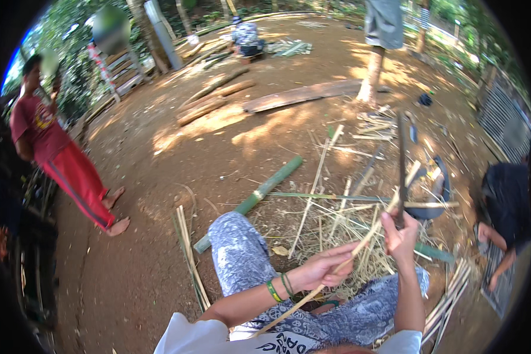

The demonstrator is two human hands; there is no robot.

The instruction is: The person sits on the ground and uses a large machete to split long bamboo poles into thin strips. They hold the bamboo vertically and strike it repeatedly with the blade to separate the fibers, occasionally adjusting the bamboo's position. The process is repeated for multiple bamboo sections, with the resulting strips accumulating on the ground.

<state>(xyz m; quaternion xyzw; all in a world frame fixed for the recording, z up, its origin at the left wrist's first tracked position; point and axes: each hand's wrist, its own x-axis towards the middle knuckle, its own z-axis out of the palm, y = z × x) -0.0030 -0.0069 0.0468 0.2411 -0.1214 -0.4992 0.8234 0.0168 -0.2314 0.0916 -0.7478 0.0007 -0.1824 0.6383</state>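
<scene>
A long pale bamboo strip [300, 303] runs slantwise from my lap up toward the far right. My left hand [327, 266], with bands on its wrist, is closed around its middle. In my right hand [401, 237] is a long dark knife [402, 159], gripped low with its blade pointing up and away. The blade crosses the strip just above my right fingers; whether its edge bites into the strip I cannot tell. Thin shavings [369, 265] lie heaped between and beyond my legs. A green bamboo pole [280, 176] rests on the ground by my left knee.
Split strips lie in bundles at my left [187, 251] and right [452, 295]. Ahead are a wooden plank [304, 97], logs [209, 105] and a tree trunk [372, 74]. One person [50, 127] stands at left; others sit far ahead [246, 38] and at right [504, 197].
</scene>
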